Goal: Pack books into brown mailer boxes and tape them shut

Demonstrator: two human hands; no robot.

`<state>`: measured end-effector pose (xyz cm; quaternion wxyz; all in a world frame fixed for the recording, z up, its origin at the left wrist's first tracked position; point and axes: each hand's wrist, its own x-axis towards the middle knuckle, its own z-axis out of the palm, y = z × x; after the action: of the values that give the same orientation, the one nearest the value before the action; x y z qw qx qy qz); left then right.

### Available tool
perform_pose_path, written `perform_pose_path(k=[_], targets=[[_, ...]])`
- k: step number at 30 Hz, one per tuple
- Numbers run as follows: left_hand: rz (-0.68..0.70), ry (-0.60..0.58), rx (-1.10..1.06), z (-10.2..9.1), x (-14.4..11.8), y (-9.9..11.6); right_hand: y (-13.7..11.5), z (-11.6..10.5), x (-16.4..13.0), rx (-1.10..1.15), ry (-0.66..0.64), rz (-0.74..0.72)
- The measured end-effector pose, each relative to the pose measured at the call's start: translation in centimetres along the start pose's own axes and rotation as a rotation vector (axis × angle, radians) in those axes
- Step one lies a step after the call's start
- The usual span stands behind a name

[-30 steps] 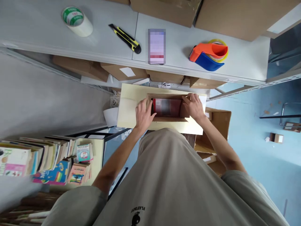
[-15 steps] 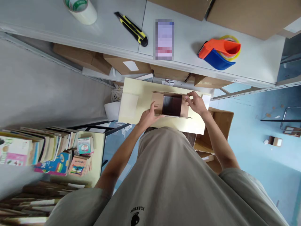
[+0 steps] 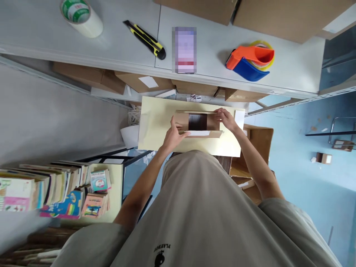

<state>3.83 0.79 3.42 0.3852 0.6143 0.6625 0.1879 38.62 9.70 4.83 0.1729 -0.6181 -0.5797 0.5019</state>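
A small cardboard box (image 3: 214,134) is held above a pale yellow board (image 3: 151,122) in front of me. Through the gap between its flaps a dark brown surface shows. At its left end, my left hand (image 3: 172,135) grips the box, with the thumb along the near side by a white label (image 3: 198,133). My right hand (image 3: 226,118) pinches the far right corner of the box. Part of each hand's fingers is hidden behind the cardboard.
A grey shelf beyond bears a tape roll (image 3: 89,24), a yellow-black utility knife (image 3: 145,39), a blurred-out phone (image 3: 185,50) and an orange-blue tape dispenser (image 3: 250,61). Books (image 3: 50,181) stand at left. A large open carton (image 3: 258,142) is at right.
The box has tilted, so its near side with the white label now shows. Both hands have stayed on it. The whole view has shifted slightly.
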Motion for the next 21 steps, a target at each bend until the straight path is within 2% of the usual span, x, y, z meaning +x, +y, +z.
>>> perform_pose_path(k=[3, 5, 7, 9, 14, 21], targets=[[0.044, 0.155, 0.1, -0.1, 0.7, -0.5, 0.4, 0.8, -1.0, -0.354, 0.022, -0.128], [0.084, 0.142, 0.156, -0.5, 1.5, -0.9, 0.4, 1.1, -2.1, -0.555, 0.061, -0.147], [0.102, 0.067, 0.162, -0.8, 2.1, -1.3, 0.5, 1.4, -3.4, -0.659, 0.089, -0.113], [0.096, 0.027, 0.134, -0.8, 2.5, -1.7, 0.5, 1.9, -4.7, -0.635, 0.092, -0.047], [0.031, 0.065, 0.067, -0.3, 2.5, -2.1, 1.0, 3.9, -6.7, -0.454, 0.154, 0.076], [-0.001, 0.104, -0.067, -0.2, 3.1, -2.7, 3.0, 4.3, -6.3, -0.342, 0.154, -0.015]])
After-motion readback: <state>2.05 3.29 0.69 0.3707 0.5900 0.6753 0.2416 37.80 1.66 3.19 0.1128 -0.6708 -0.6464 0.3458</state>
